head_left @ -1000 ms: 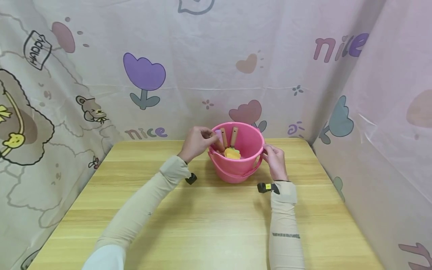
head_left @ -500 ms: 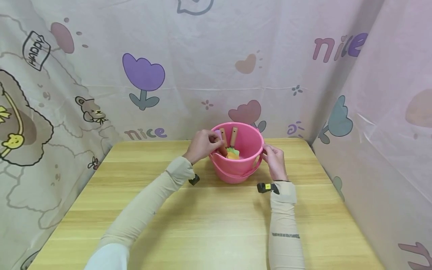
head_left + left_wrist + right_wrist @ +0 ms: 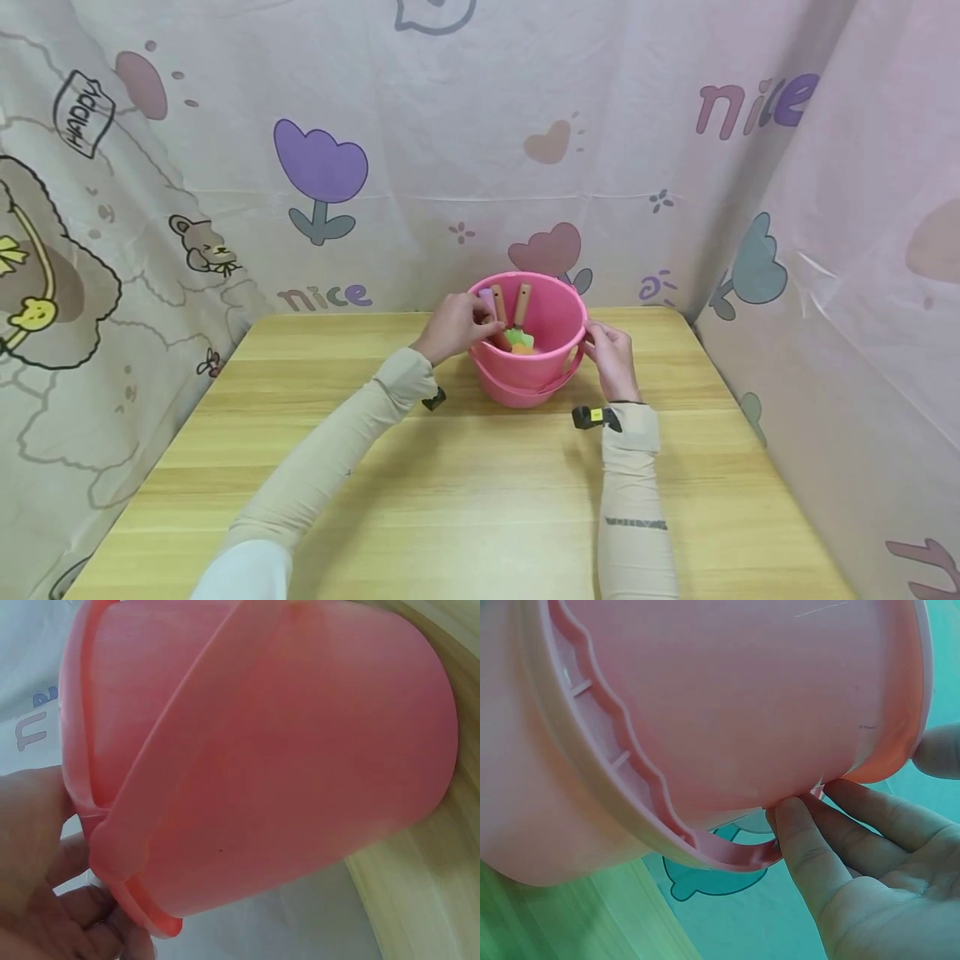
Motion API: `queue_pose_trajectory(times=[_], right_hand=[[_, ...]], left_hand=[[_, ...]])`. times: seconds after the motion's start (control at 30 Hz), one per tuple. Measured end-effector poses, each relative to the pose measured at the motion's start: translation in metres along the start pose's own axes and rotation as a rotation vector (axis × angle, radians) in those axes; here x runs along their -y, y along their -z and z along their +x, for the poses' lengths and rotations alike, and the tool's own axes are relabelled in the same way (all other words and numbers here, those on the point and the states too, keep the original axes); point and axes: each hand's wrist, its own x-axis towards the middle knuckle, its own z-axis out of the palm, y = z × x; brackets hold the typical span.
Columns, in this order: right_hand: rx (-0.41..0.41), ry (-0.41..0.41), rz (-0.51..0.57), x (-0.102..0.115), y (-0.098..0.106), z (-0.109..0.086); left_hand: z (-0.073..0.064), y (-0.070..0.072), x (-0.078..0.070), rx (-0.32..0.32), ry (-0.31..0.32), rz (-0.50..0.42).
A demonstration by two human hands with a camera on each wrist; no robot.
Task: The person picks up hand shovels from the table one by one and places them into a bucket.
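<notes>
A pink bucket [image 3: 525,368] stands on the table with its carrying handle [image 3: 180,742] hanging down. My left hand [image 3: 453,327] reaches over its left rim; the fingers appear to pinch a brown handle-like piece [image 3: 501,342], partly hidden. A yellow tool head [image 3: 522,349] shows low in the bucket beside it, mostly covered by the front rim. Two toy tools with tan handles [image 3: 522,304] lean against the inner back wall, next to a light purple piece [image 3: 487,298] and a green tool head [image 3: 520,337]. On the other side, my right hand [image 3: 611,354] grips the bucket's right rim.
The wood-grain table [image 3: 480,500] runs up to a patterned cloth [image 3: 420,125] behind the bucket, with more cloth at both sides. A small black wrist device [image 3: 596,417] sits on the right wrist.
My left hand has moved right and slightly down into the bucket. The yellow tool head has sunk lower, and more green shows. My right hand has stayed at the rim.
</notes>
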Motion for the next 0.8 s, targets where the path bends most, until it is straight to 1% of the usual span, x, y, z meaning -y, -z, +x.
queue_pose_trajectory(times=[0.13,0.27,0.43,0.6,0.73,0.8], right_hand=[[-0.002,0.006,0.005,-0.001,0.000,0.000],[0.000,-0.004,0.009,-0.001,0.000,0.000],[0.010,-0.008,0.006,-0.001,-0.001,0.000],[0.009,-0.012,-0.014,-0.001,-0.001,0.001],[0.005,-0.020,-0.024,-0.002,0.000,0.001],[0.002,-0.024,-0.019,-0.002,0.000,0.000]], left_hand=[[0.002,-0.001,-0.001,0.011,0.002,0.049],[0.004,-0.002,-0.002,0.010,0.018,0.043],[0.004,-0.001,-0.002,0.016,0.022,0.068],[0.006,0.003,-0.008,0.044,0.015,0.113],[0.007,0.004,-0.012,0.082,0.035,0.143],[0.008,0.003,-0.014,0.104,0.053,0.144]])
